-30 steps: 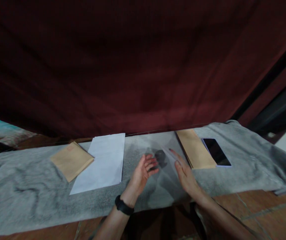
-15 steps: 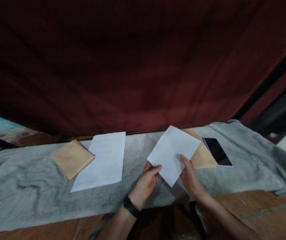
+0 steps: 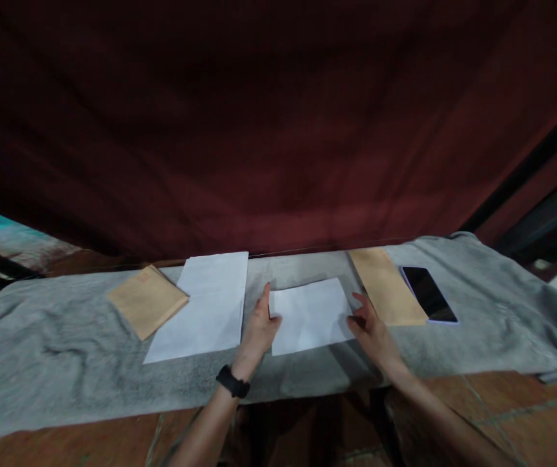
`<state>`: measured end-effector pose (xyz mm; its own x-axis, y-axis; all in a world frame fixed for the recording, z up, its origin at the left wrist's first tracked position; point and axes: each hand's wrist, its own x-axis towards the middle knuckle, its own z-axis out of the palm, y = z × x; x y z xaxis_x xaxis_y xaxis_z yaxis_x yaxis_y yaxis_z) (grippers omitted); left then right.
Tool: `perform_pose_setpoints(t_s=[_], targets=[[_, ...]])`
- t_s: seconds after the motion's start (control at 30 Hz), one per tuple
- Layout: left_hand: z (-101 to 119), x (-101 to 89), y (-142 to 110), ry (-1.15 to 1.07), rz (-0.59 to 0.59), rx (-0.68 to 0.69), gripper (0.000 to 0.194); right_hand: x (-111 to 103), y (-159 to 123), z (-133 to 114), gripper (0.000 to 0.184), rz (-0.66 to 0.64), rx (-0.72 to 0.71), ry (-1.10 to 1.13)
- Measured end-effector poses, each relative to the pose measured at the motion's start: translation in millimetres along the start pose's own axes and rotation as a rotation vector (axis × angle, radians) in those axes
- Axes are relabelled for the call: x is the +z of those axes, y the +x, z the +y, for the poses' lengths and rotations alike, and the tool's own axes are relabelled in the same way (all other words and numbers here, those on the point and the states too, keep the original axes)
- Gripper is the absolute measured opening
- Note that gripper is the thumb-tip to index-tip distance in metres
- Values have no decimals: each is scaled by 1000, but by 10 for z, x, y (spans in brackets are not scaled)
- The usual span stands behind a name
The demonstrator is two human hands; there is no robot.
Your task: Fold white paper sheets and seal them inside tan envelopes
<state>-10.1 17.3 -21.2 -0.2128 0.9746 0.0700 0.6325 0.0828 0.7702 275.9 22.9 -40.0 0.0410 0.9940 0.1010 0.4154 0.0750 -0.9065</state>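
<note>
paper [image 3: 311, 316] lies on grey cloth [image 3: 497, 324] between left hand [image 3: 260, 327] and right hand [image 3: 373, 334], fingers spread at its side edges; it looks light, floppy, easily creased, best held by those edges.

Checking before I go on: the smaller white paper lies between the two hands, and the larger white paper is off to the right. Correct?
The side is wrong: the head view shows the larger white paper off to the left. The smaller white paper does lie between the left hand and right hand.
</note>
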Motion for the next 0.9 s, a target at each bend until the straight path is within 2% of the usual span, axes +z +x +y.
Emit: perform_pose_setpoints(t_s=[0.1, 0.2, 0.27, 0.4, 0.53, 0.6, 0.7, 0.8, 0.9], targets=[[37, 46, -69, 220, -17, 80, 79, -14, -62, 49, 56, -65, -183, -374], [99, 79, -144, 389, -63, 127, 68, -12, -90, 90, 50, -104, -293, -590], [137, 101, -200, 519, -67, 151, 59, -2, -89, 114, 45, -107, -314, -679], [195, 212, -333, 750, 40, 230, 51, -1, -83, 135, 39, -109, -341, -789], [220, 419, -461, 732, -57, 437, 52, -30, -90, 98, 37, -106, -357, -876], [222, 506, -504, 702, -104, 491, 50, -14, -87, 59, 38, -79, -374, -882], [222, 572, -531, 704, -127, 505, 50, 100, -83, -16, 45, -68, -447, -739], [232, 578, -531, 739, -144, 542, 51, 298, -109, -79, 55, -148, -517, -582], [254, 571, -533, 774, -154, 573, 53, 499, -167, -86, 58, -244, -572, -566]])
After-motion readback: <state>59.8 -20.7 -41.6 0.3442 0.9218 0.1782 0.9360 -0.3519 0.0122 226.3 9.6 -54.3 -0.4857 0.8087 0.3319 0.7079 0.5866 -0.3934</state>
